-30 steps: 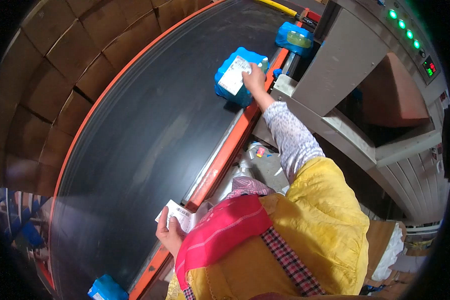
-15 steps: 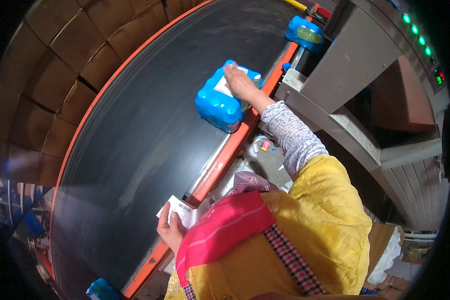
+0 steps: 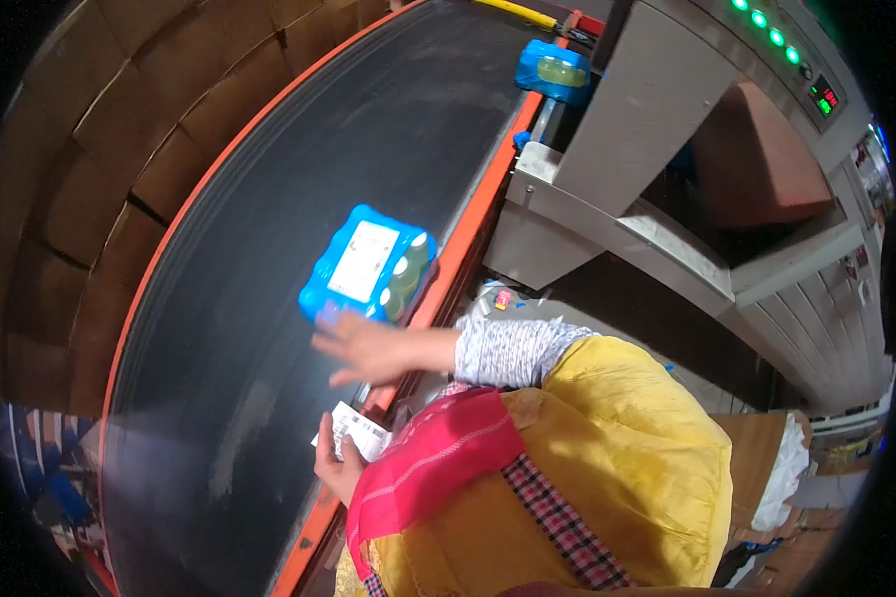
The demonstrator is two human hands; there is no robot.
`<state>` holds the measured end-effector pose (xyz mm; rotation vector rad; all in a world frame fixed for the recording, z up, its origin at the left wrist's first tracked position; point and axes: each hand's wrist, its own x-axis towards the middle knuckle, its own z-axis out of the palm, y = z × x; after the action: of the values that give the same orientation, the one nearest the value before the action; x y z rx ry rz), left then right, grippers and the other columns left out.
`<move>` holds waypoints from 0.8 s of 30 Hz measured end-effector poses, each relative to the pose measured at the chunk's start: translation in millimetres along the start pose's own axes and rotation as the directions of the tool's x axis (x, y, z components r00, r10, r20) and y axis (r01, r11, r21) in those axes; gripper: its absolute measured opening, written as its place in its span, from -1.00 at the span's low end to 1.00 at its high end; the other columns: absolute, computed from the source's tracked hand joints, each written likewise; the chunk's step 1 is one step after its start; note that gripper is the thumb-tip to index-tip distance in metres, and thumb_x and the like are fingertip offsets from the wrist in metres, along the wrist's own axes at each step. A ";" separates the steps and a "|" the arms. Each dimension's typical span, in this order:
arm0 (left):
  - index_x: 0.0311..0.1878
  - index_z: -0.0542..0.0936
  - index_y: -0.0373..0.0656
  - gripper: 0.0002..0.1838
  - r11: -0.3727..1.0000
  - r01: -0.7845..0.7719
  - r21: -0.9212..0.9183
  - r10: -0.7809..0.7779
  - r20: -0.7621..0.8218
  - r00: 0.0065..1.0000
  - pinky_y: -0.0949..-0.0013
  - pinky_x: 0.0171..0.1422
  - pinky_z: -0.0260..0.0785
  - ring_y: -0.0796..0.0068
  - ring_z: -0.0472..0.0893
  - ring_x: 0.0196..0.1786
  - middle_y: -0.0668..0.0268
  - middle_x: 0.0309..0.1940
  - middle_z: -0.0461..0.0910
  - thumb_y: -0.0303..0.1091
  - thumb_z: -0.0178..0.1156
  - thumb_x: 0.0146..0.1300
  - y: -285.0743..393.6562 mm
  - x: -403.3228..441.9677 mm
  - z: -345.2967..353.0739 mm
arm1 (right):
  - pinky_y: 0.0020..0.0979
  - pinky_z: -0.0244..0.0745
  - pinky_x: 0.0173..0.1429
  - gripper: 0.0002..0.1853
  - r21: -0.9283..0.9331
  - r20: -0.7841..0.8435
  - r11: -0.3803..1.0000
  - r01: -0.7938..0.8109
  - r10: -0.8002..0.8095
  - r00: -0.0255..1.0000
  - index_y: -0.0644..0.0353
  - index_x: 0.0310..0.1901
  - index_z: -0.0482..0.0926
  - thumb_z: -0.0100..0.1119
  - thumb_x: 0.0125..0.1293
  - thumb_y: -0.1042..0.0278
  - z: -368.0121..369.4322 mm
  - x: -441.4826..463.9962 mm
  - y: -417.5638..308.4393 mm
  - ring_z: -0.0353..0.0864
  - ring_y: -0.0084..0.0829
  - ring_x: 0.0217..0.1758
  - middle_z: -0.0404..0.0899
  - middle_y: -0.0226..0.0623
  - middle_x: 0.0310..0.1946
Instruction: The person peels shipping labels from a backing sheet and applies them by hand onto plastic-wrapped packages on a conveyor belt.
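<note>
Black belt, broad and curving toward the top, filling much of the left side; brown cartons stacked in a wall beyond its far edge; grey machine on the opposite side, past the orange rail along the belt's nearer edge; yellow garment at the bottom, on the wearer's own body.

Blue-wrapped pack resting on the belt, close beside the rail, with greenish bottles showing along the rail-facing side; second blue pack farther up, next to the machine, well apart from the first.

Right hand over the belt at the first pack's nearer edge, fingers spread wide and blurred, with nothing visible in the grasp; cannot tell touching from mere overlap in view; left hand low by the rail, thumb and fingers narrowed around white printed paper; cannot tell one sheet from several.

White label flat on top of the first pack, wholly uncovered; smallest of all, green lights in a row on the machine.

Seemingly at the end of labelling this pack, with the right hand free; for any further labelling, calls for a fine pinch instead of a wide spread, and a steady left-hand hold on the paper.
</note>
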<state>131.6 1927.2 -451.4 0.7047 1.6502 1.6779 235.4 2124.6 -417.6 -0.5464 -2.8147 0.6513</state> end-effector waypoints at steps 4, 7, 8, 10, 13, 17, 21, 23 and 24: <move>0.38 0.17 -0.22 -0.33 0.996 -0.085 -0.013 0.085 0.081 0.993 0.52 -0.01 0.33 0.59 0.48 -0.11 0.18 0.10 0.42 -0.70 0.01 0.16 33.1 -15.1 18.3 | -0.26 0.41 0.07 -0.59 0.651 0.117 0.758 -0.039 -0.049 0.992 0.25 0.05 0.53 0.19 0.16 0.29 21.2 -27.6 -35.7 0.54 -0.21 -0.02 0.55 -0.08 0.00; 0.43 0.02 -0.19 -0.23 0.994 -0.076 -0.073 0.089 0.208 0.974 0.56 0.01 0.33 0.60 0.46 -0.07 0.17 0.15 0.34 -0.70 0.04 0.14 11.6 -9.0 1.7 | -0.30 0.40 -0.03 -0.74 0.615 -0.071 0.777 0.133 -0.114 0.991 0.22 -0.21 0.67 0.28 0.06 0.32 28.1 -43.3 -44.5 0.48 -0.22 -0.10 0.58 -0.22 -0.23; 0.43 0.02 -0.19 -0.23 0.993 -0.032 -0.114 0.060 0.247 0.967 0.57 0.02 0.33 0.61 0.45 -0.07 0.17 0.14 0.34 -0.70 0.05 0.15 9.7 -9.0 -1.1 | -0.32 0.40 -0.08 -0.76 0.584 -0.160 0.786 0.205 -0.135 0.978 0.21 -0.24 0.68 0.27 0.05 0.30 26.7 -45.5 -47.5 0.49 -0.25 -0.14 0.57 -0.23 -0.29; 0.18 0.36 -0.33 -0.54 0.997 0.042 -0.070 -0.023 0.259 0.966 0.57 -0.12 0.35 0.65 0.48 -0.22 0.26 -0.13 0.51 -0.59 0.12 0.18 15.4 -10.7 -7.0 | -0.35 0.40 -0.17 -0.78 0.507 -0.329 0.792 0.339 -0.186 0.926 0.18 -0.29 0.69 0.26 0.05 0.27 24.5 -47.2 -55.1 0.50 -0.30 -0.23 0.56 -0.25 -0.40; -0.29 0.61 -0.39 -0.85 0.996 0.058 -0.069 -0.046 0.172 0.984 0.60 -0.39 0.24 0.72 0.42 -0.47 0.40 -0.51 0.54 -0.46 0.18 0.21 1.5 -12.8 -21.7 | -0.33 0.41 -0.20 -0.86 0.496 -0.266 0.824 0.275 -0.158 0.951 0.20 -0.31 0.64 0.24 0.09 0.36 20.6 -51.3 -64.6 0.50 -0.31 -0.20 0.50 -0.31 -0.40; -0.29 0.60 -0.39 -0.88 0.994 0.016 0.112 -0.020 0.036 0.999 0.59 -0.40 0.25 0.70 0.44 -0.48 0.38 -0.53 0.55 -0.58 0.11 0.14 10.5 -19.0 -37.5 | -0.32 0.45 -0.15 -0.85 0.378 -0.297 0.861 0.341 -0.236 0.925 0.19 -0.25 0.63 0.24 0.10 0.43 22.8 -49.7 -69.9 0.52 -0.30 -0.17 0.54 -0.30 -0.29; -0.06 0.51 -0.38 -0.36 0.967 -0.203 -0.157 0.150 -0.296 0.943 0.20 0.01 0.44 0.12 0.56 -0.12 0.03 -0.18 0.55 0.08 -0.30 0.41 0.4 -24.9 -46.5 | -0.40 0.55 -0.19 -0.81 0.173 -0.632 0.821 0.544 -0.331 0.700 0.18 -0.17 0.64 0.17 0.16 0.51 13.7 -42.8 -65.7 0.59 -0.36 -0.18 0.56 -0.22 -0.09; 0.02 0.47 -0.38 -0.50 0.951 -0.226 -0.210 0.111 -0.449 0.887 0.26 0.01 0.43 0.23 0.56 -0.07 0.02 -0.14 0.55 -0.06 -0.14 0.42 4.3 -22.6 -69.4 | -0.40 0.50 -0.08 -0.82 0.599 -0.601 0.696 0.397 0.064 0.796 0.23 -0.17 0.63 0.13 0.20 0.49 6.6 -46.9 -67.2 0.58 -0.34 -0.12 0.59 -0.22 -0.17; 0.03 0.47 -0.38 -0.58 0.969 -0.208 -0.132 0.102 -0.556 0.825 0.28 0.00 0.43 0.27 0.55 -0.05 0.03 -0.11 0.54 -0.15 -0.07 0.42 8.2 -22.7 -77.4 | -0.40 0.47 -0.02 -0.83 0.771 -0.512 0.557 0.311 0.249 0.822 0.25 -0.17 0.62 0.11 0.23 0.48 -0.2 -50.6 -69.7 0.57 -0.33 -0.09 0.60 -0.22 -0.22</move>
<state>85.3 1860.9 -445.6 0.2756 1.8039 2.2755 260.1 2046.5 -391.1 -0.3800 -1.6284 1.4150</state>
